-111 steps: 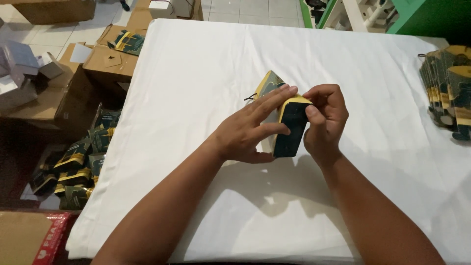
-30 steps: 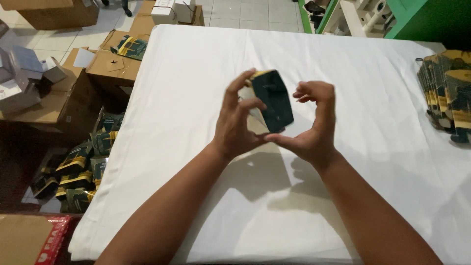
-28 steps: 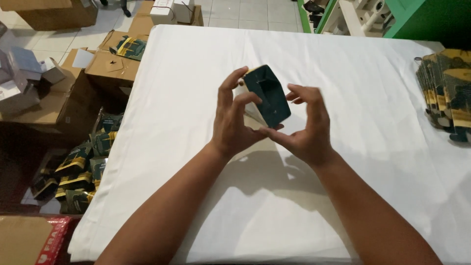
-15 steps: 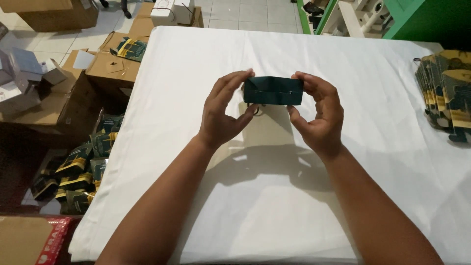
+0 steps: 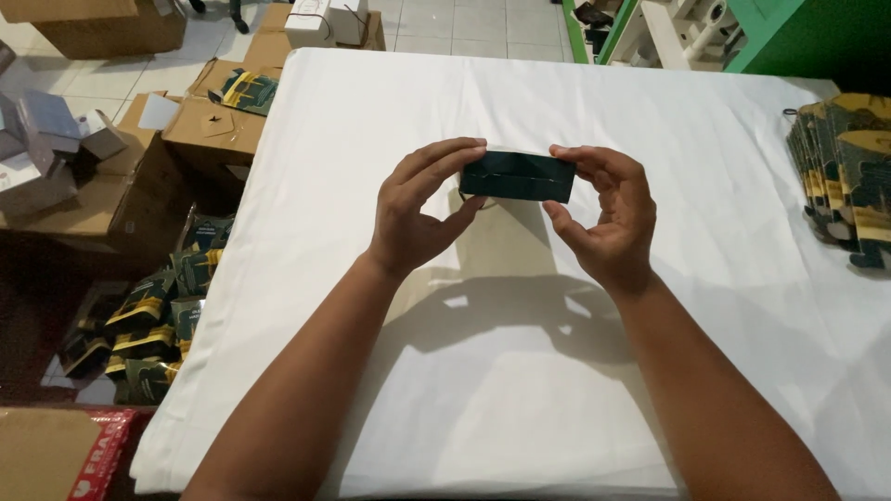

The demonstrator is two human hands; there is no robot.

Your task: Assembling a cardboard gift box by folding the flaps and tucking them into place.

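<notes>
A small dark green paper bag [image 5: 517,176], folded into a flat box shape, is held level above the white table [image 5: 390,102]. My left hand [image 5: 419,202] pinches its left end between thumb and fingers. My right hand [image 5: 603,211] grips its right end the same way. The bag's underside faces me, and a thin cord handle peeks out just below its left end. Both forearms reach in from the bottom edge of the head view.
A stack of flat green-and-gold bags [image 5: 846,172] lies at the table's right edge. On the floor to the left are open cardboard boxes [image 5: 209,130], a pile of finished green bags [image 5: 153,315] and small white boxes [image 5: 51,148].
The bag went from standing upright and tilted between my hands to lying horizontal, with one hand at each end. My hands have lowered slightly.
</notes>
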